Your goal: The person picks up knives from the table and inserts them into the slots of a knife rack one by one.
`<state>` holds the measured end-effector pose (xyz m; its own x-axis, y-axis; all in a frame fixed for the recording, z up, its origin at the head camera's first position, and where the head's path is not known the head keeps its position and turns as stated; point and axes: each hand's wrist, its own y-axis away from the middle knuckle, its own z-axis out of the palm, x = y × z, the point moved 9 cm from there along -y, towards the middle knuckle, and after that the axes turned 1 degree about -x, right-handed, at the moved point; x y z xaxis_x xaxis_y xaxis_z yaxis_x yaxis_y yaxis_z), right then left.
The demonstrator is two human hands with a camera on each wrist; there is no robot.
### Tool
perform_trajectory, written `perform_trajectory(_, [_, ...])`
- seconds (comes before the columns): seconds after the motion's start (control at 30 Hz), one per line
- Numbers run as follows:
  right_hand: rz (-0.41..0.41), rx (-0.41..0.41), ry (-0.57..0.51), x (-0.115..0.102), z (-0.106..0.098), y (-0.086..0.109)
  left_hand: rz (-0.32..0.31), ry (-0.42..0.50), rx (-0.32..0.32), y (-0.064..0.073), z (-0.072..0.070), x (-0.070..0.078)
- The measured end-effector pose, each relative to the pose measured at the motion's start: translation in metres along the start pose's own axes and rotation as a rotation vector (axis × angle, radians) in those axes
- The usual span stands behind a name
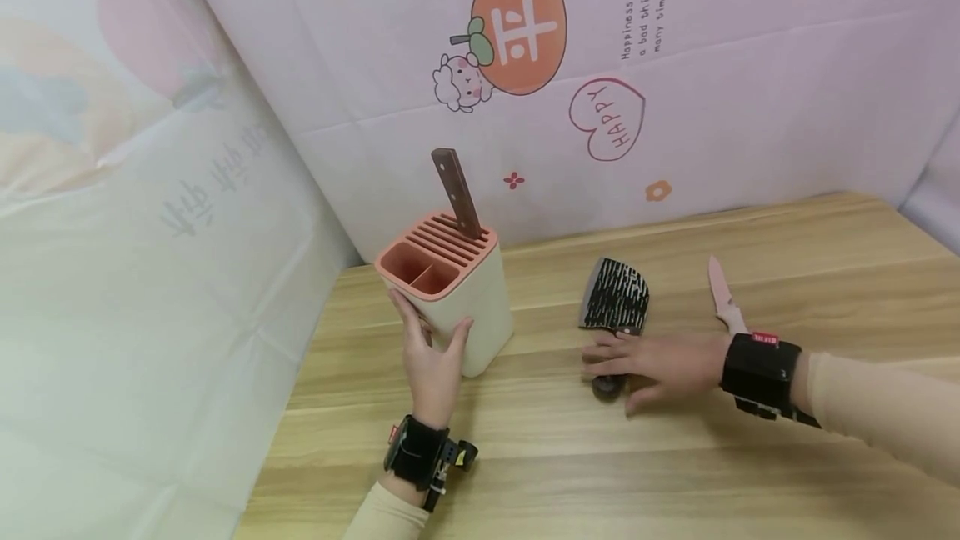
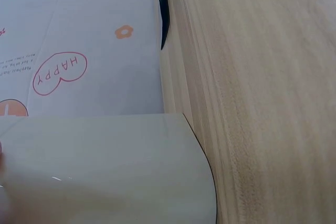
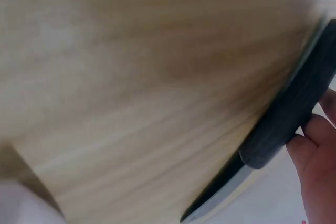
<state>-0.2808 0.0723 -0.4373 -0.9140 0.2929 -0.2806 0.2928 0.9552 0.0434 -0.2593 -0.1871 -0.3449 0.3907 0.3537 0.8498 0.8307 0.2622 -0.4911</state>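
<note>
My left hand (image 1: 431, 361) grips the lower front of a cream knife block (image 1: 487, 315), thumb on one side and fingers on the other. The block's coral top has slots and two open compartments. A brown-handled knife (image 1: 457, 194) stands in one of the slots. To the right, my right hand (image 1: 660, 361) lies over the dark handle of a cleaver (image 1: 617, 294), fingers spread across it and the thumb apart. The cleaver's black-and-silver patterned blade points toward the wall. In the right wrist view, fingertips meet the cleaver's dark handle (image 3: 289, 103).
A pink knife (image 1: 720, 286) lies on the wooden table (image 1: 540, 473) beyond my right wrist, its handle partly covered by the wrist strap. Behind the table hangs a printed cloth (image 1: 390, 182), and another pale cloth (image 1: 225, 340) hangs along the left edge.
</note>
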Motion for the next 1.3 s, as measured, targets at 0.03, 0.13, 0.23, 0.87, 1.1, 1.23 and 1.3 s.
perform_trajectory(0.03, [-0.018, 0.006, 0.0, 0.0, -0.001, 0.0, 0.0, -0.004, -0.002, 0.0, 0.0, 0.0])
perform_trajectory(0.13, [-0.093, 0.037, 0.057, 0.0, -0.005, -0.001, 0.0, -0.013, -0.004, 0.0, 0.0, 0.0])
perform_trajectory(0.23, [-0.175, 0.084, 0.124, -0.003, -0.012, -0.002, -0.001, -0.01, -0.006, 0.001, 0.0, 0.001])
perform_trajectory(0.87, [-0.273, 0.231, 0.286, -0.015, -0.036, 0.012, 0.032, -0.046, 0.004, -0.003, 0.002, -0.034])
perform_trajectory(1.1, [-0.201, 0.475, 0.246, -0.019, -0.081, 0.034, 0.011, -0.056, 0.01, -0.004, 0.002, -0.032])
perform_trajectory(1.23, [-0.149, 0.65, 0.248, -0.018, -0.108, 0.045, 0.005, -0.052, 0.01, -0.004, 0.001, -0.021])
perform_trajectory(1.3, [-0.103, 0.727, 0.276, -0.018, -0.117, 0.05, 0.0, -0.055, 0.006, -0.002, 0.001, -0.012])
